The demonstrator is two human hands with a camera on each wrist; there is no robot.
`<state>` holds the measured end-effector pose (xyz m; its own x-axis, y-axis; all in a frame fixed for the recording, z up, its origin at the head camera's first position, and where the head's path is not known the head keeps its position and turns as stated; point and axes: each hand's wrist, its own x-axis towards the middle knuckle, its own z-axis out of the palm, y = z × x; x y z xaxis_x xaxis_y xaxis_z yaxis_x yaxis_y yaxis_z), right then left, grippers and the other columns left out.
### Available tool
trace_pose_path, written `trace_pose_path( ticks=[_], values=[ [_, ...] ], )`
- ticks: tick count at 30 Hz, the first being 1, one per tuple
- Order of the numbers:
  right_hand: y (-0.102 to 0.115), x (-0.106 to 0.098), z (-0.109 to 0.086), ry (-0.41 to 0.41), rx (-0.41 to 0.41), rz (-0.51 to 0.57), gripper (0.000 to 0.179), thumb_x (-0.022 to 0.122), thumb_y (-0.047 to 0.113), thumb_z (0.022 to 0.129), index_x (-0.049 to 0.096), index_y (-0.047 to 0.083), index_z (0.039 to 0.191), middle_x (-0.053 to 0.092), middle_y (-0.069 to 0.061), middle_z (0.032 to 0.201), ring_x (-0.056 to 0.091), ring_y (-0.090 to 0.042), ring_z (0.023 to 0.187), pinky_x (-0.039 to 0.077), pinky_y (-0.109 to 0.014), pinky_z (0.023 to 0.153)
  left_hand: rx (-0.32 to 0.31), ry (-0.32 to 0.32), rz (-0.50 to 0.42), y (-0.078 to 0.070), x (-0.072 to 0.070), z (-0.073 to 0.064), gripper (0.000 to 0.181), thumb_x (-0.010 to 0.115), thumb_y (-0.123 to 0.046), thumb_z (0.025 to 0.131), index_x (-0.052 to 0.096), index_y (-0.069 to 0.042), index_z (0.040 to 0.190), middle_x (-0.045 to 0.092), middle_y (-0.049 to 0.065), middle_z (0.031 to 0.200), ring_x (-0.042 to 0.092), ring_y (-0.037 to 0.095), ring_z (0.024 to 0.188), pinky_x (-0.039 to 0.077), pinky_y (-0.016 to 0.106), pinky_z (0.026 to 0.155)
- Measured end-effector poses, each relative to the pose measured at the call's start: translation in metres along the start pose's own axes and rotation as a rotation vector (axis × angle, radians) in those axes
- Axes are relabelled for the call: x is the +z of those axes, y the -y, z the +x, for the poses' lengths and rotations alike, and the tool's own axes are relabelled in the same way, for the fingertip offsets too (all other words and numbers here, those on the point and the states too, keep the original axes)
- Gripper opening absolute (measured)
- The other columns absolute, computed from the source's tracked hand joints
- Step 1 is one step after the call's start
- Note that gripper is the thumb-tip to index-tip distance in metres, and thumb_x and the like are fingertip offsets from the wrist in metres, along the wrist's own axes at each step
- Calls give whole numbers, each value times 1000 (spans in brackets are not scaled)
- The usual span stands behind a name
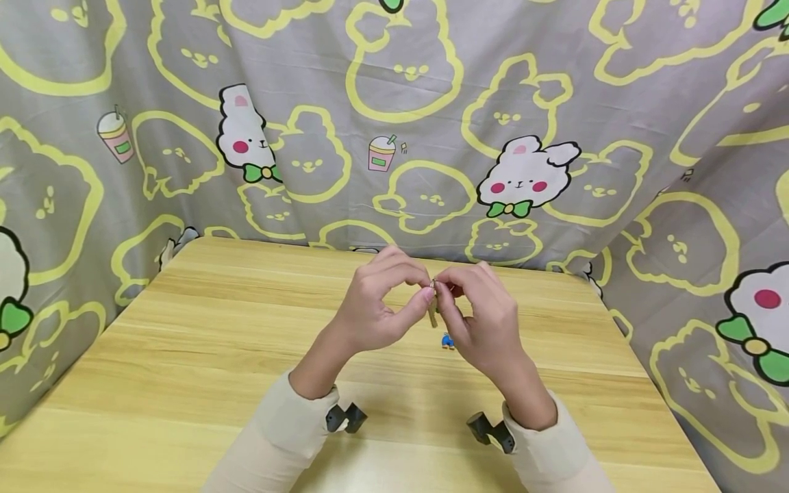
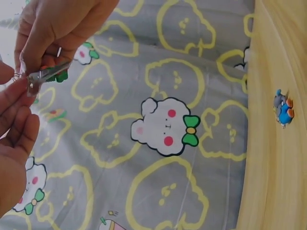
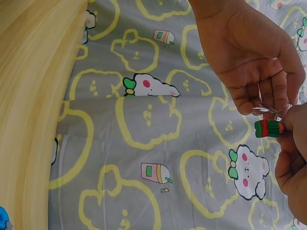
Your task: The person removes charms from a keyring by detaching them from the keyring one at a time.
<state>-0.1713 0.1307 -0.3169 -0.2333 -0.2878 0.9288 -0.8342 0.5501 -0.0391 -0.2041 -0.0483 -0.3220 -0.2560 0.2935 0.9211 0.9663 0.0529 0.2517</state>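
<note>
My left hand (image 1: 376,301) and right hand (image 1: 487,315) meet above the table, fingertips almost touching. Between them they pinch a small metal key ring (image 1: 433,283). A key (image 1: 433,316) hangs from it, and in the left wrist view the shiny key (image 2: 46,73) juts out beyond the fingers. A small green and red figurine charm (image 3: 268,128) is at the right hand's fingertips, mostly hidden in the head view. On the table just below the right hand lies a small blue and grey figurine (image 2: 283,108) with orange feet; the hand partly covers it in the head view.
The wood-grain table (image 1: 203,342) spreads out on both sides of the hands. A grey curtain (image 1: 327,75) printed with yellow outlines and white rabbits stands behind it and at both sides. Black wrist cameras (image 1: 346,418) sit at both sleeve cuffs.
</note>
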Motion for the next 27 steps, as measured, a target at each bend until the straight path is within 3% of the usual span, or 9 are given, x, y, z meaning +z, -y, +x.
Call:
trace_pose_path(
  ticks=[27],
  values=[
    [-2, 1, -1, -9, 3, 6, 23, 61, 18, 104, 69, -1, 94, 68, -8, 82, 61, -22, 70, 49, -31, 64, 16, -4, 14, -2, -2, 1, 8, 65, -6, 88, 70, -8, 82, 70, 1, 82, 59, 17, 82, 45, 32, 77]
  ],
)
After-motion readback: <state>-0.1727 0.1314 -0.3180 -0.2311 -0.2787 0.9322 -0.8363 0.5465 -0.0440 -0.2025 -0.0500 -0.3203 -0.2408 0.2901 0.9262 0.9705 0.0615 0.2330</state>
